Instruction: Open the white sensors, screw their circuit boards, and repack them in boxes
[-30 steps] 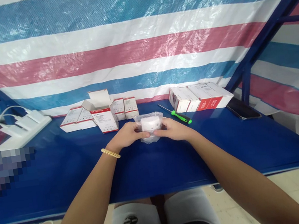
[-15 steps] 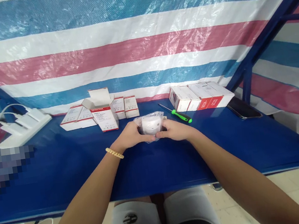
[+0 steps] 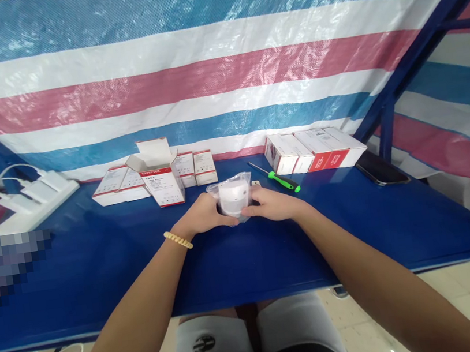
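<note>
Between my hands is a white detector (image 3: 233,196) in a clear plastic bag, held just above the blue table. My left hand (image 3: 206,212) grips its left side, thumb along the lower front. From the right, my right hand (image 3: 270,203) closes on the other side, its thumb also at the lower front. The fingers behind the detector are partly hidden. An open white-and-red box (image 3: 163,185) printed DETECTOR stands upright behind my left hand, flaps up. Beyond my right hand lies a screwdriver (image 3: 282,180) with a green and black handle.
Several closed boxes (image 3: 204,167) stand behind the open box, and more boxes (image 3: 321,149) form a row at the back right. A black phone (image 3: 381,168) lies beside that row. A white power strip (image 3: 38,203) with plugged-in chargers is at the left on the blue table (image 3: 248,267).
The bagged detector has tilted and turned slightly between my hands, its rounded top now higher. Both hands keep hold of it, and the rest of the table stays the same.
</note>
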Demonstrator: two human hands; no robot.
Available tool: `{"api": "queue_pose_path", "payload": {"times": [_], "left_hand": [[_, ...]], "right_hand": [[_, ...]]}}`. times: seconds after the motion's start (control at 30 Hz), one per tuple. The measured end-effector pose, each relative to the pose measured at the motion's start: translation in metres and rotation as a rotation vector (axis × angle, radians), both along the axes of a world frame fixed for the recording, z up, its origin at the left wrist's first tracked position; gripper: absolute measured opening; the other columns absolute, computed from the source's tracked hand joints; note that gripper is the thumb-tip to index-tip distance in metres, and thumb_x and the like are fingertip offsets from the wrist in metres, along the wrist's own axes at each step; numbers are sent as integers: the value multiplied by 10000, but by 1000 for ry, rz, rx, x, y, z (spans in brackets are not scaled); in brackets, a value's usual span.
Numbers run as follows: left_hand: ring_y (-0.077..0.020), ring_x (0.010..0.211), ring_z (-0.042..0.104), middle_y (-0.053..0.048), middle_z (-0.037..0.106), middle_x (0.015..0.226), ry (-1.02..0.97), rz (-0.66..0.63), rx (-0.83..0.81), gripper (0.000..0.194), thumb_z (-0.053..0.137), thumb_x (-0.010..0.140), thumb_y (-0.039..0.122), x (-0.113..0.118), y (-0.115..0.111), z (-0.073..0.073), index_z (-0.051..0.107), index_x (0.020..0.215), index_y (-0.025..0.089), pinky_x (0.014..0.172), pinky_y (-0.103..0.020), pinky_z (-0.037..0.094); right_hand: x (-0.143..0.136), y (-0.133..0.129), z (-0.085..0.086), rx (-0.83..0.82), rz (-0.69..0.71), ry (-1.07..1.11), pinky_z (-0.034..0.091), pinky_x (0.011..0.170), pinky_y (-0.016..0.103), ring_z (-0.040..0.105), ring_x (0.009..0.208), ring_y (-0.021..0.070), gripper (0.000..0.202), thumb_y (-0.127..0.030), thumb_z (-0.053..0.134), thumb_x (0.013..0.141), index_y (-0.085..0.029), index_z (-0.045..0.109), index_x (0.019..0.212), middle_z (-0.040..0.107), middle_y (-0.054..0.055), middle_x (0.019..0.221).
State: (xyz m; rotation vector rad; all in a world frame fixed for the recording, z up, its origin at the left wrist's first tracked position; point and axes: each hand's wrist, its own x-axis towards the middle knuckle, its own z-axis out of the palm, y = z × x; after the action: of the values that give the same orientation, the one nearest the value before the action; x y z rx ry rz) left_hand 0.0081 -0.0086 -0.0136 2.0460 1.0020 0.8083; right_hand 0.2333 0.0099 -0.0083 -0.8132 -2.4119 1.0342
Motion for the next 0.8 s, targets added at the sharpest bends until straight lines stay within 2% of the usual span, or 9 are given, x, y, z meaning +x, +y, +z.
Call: {"api": "queue_pose_path", "payload": {"times": [0.07,0.13,0.23,0.3,0.5,0.57,0.67,0.7,0.8], "left_hand": [[-295,950,683,-64,755,990,24,68,-75,508,869,613,370,-2,1,-1,736,1063,175,879,-412,520],[-285,889,692,-78,759,945,-64,134,-190,466,849,646,414,-3,2,-2,744,1013,148,825,-399,530],[-271,952,692,-107,750,1064,-372,158,-316,495,825,695,411,-2,3,0,718,1090,133,854,-372,527],[-255,999,684,-109,736,1131,-526,145,-358,494,820,715,380,0,3,1,703,1130,138,887,-349,517],[-201,836,692,-89,750,1006,-727,174,-447,411,826,718,342,5,0,6,695,1041,125,762,-297,540],[-178,743,679,-80,748,936,-779,175,-515,380,813,729,326,7,-1,9,689,1024,122,697,-293,549],[-148,648,654,-58,734,835,-838,197,-664,319,796,736,276,8,-4,15,688,992,117,634,-276,554],[-139,621,646,-51,728,802,-845,204,-707,294,791,735,259,8,-4,16,689,969,113,616,-268,553],[-132,567,637,-48,715,729,-810,187,-776,235,780,723,214,10,-7,19,688,906,100,569,-254,548]], "right_hand": [[0,-1,-1,-4,-64,20,495,948,451,651,1003,269,361,-476,583,897,-167,703,1040,716,102,1074],[0,-3,-3,-36,-155,84,521,875,427,661,946,257,435,-496,582,893,-163,648,1165,717,100,1020],[-3,-5,-10,-112,-216,239,536,804,391,676,871,226,737,-462,677,831,-192,388,1453,721,73,989],[-7,-6,-15,-149,-221,330,538,777,374,677,810,203,857,-388,696,816,-210,247,1524,723,43,925],[-7,-10,-12,-180,-213,388,530,703,335,644,658,163,783,-249,645,815,-193,288,1509,667,-24,703],[-3,-10,-9,-65,-203,356,530,698,324,629,662,155,837,-247,678,795,-223,275,1527,653,-30,718],[0,-8,-10,257,-219,297,532,704,315,602,743,157,1010,-213,764,716,-264,219,1565,632,-6,847],[-1,-7,-11,374,-230,292,534,706,315,591,768,159,991,-207,767,718,-270,249,1560,620,9,888],[-6,-6,-14,662,-242,357,538,703,313,575,766,152,542,-194,670,841,-270,570,1367,589,26,871]]}}
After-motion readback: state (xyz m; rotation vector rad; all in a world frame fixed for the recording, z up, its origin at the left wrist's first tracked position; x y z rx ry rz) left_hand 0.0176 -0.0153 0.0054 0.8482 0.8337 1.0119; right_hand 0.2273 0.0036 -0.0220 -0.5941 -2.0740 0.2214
